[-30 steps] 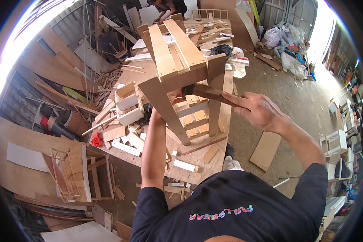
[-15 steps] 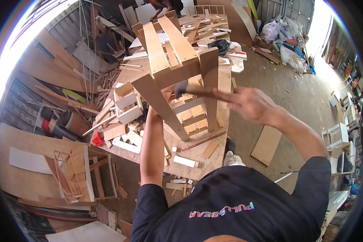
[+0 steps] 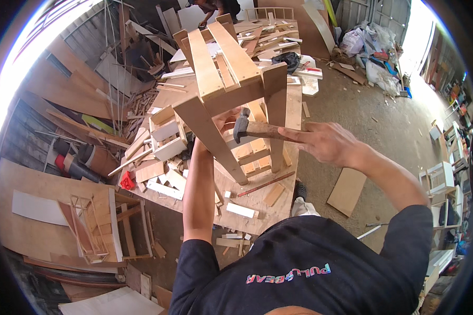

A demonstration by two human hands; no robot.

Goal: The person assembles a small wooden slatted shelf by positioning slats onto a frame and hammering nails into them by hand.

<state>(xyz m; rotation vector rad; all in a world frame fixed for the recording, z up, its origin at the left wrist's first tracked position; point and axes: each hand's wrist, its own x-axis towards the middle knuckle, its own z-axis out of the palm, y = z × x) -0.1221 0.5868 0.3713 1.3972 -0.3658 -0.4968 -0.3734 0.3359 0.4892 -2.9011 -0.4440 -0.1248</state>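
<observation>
A pale wooden stool-like frame [image 3: 216, 100] with splayed legs and a slatted top stands on the worktable [image 3: 268, 218]. My right hand [image 3: 331, 143] is closed around the wooden handle of a hammer [image 3: 268, 131]. The dark metal hammer head is in front of the opening between the frame's legs. My left forearm rises beside the near left leg, and my left hand [image 3: 225, 119] is inside that opening, behind the hammer head. Its fingers look curled, but the leg and hammer partly hide them, and what they hold does not show.
A small wooden box-like frame [image 3: 168, 137] is left of the stool frame. Offcuts, a white-faced block [image 3: 242, 210] and a reddish stick [image 3: 266, 184] lie on the table. A person [image 3: 215, 9] bends at the far end. Plastic bags [image 3: 376, 52] are heaped far right.
The hammer head has dropped slightly toward me and is less blurred. My right hand has shifted a little with it. The wooden frame has moved slightly right; my left hand stays inside it.
</observation>
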